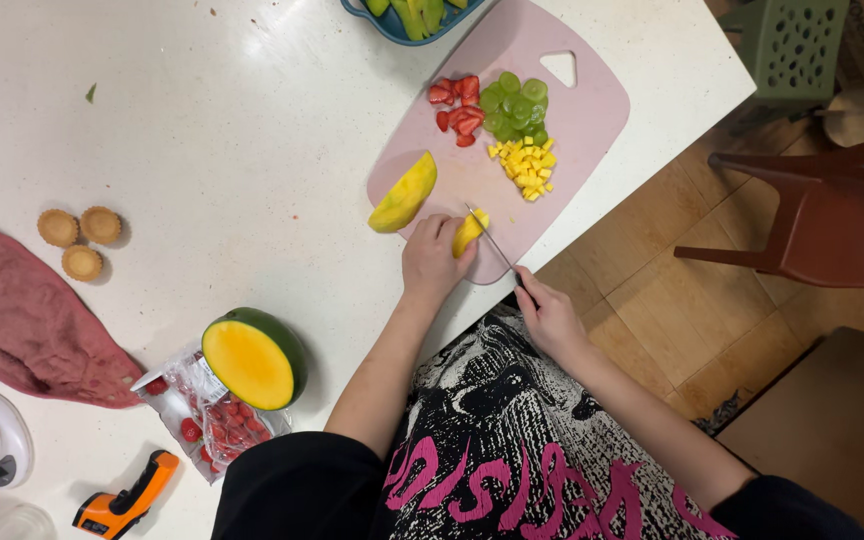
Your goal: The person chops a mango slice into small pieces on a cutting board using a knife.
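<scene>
On the speckled white table (252, 120), a pink plastic cutting board (592, 110) bears a yellow mango piece (468, 232) pinned under left hand (432, 262) fingers; right hand (547, 312) grips a slim knife (490, 240) slicing it.

A white speckled table (252, 120) carries a pink cutting board (592, 110) at its right edge. Three tart shells (80, 242) and a red cloth (22, 320) sit by the left edge; a halved mango (252, 358) rests on a strawberry bag (207, 420) near the front edge.

tart shells (80, 240): 3 | mango pieces (404, 192): 3 | cutting board (592, 110): 1 | knife (492, 243): 1
</scene>
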